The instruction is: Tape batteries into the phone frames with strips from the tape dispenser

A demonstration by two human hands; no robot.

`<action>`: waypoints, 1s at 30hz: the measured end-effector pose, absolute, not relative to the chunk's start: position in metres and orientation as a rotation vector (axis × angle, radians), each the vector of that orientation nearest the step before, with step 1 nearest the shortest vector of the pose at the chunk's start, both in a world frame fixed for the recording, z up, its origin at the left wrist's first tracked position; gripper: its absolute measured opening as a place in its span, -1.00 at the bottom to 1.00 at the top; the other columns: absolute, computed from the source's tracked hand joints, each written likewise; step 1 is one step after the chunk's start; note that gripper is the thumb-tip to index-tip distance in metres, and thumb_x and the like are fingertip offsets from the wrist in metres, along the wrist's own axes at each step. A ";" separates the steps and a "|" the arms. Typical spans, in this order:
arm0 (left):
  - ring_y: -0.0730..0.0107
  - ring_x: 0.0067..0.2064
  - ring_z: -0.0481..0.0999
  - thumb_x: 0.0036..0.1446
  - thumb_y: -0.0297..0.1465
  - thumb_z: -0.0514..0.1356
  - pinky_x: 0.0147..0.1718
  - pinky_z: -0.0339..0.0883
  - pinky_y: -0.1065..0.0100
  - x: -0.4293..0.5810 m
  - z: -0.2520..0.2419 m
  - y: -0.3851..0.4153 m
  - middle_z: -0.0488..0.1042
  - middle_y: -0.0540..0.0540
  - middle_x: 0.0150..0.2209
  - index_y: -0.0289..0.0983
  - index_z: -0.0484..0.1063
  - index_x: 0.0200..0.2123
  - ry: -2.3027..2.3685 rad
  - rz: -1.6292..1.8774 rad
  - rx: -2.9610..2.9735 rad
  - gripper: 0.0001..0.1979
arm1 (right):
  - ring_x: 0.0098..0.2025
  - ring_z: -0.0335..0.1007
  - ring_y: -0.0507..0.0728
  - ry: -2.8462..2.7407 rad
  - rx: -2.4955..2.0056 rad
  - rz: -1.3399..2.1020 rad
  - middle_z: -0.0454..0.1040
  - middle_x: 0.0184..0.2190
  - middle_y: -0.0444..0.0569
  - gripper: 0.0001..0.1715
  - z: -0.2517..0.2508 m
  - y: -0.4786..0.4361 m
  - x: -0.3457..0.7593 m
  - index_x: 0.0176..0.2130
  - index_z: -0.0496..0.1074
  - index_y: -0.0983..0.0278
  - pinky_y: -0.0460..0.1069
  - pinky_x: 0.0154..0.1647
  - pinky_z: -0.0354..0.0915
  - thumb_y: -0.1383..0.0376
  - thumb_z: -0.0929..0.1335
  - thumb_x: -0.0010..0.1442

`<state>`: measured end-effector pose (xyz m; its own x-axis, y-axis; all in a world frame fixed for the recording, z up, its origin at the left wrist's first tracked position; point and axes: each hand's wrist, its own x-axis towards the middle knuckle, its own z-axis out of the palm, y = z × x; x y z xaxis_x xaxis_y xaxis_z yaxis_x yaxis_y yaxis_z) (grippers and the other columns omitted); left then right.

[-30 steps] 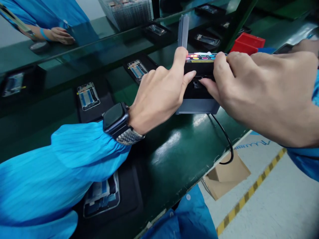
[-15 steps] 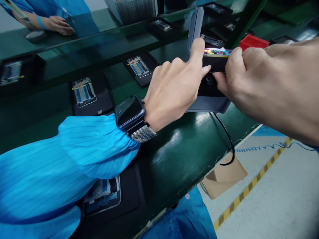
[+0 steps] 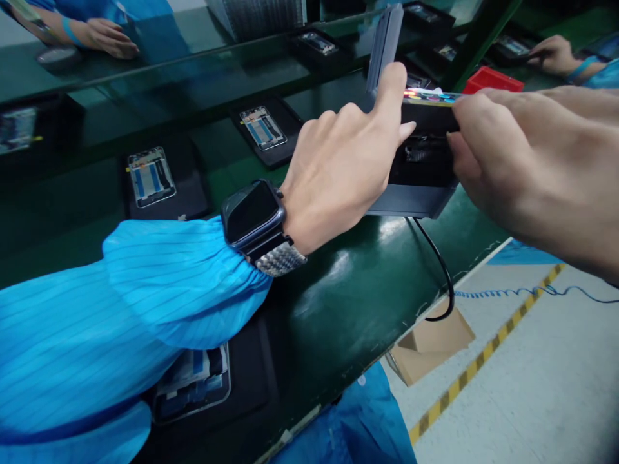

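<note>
Containers. Three black trays lie on the green belt (image 3: 348,303) left of the dock (image 3: 411,203). The tray (image 3: 293,129) nearest the dock and the next tray (image 3: 193,196) each hold one panel, (image 3: 261,127) and (image 3: 149,176), face down with blue strips showing. The third tray (image 3: 256,374), farthest from the dock and partly under the sleeve (image 3: 145,303), holds a similar panel (image 3: 193,380). A red bin (image 3: 493,80) stands behind and right of the dock; its contents cannot be seen.

Device (image 3: 430,103). A black slab seen edge-on, its lit top face showing coloured dots, held just above the dock. The left hand (image 3: 343,167) grasps its left end, index finger raised and thumb on the near edge. The right hand (image 3: 522,154) clenches its right end. A black cable (image 3: 442,270) runs from the dock over the belt's edge.
</note>
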<state>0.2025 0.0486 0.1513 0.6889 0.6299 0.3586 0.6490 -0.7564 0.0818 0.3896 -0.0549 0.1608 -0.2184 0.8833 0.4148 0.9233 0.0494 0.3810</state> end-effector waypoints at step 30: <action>-0.17 0.03 0.58 0.48 -0.17 -0.18 -0.01 0.33 0.07 0.200 0.150 0.048 0.60 -0.25 -0.05 -0.17 0.01 0.44 -1.215 -0.519 -2.945 -0.45 | 0.07 0.48 0.31 -2.195 -1.566 -1.026 0.51 0.12 0.11 -0.68 0.143 -0.036 0.386 -0.11 0.47 0.27 0.17 -0.14 0.42 0.21 0.19 0.49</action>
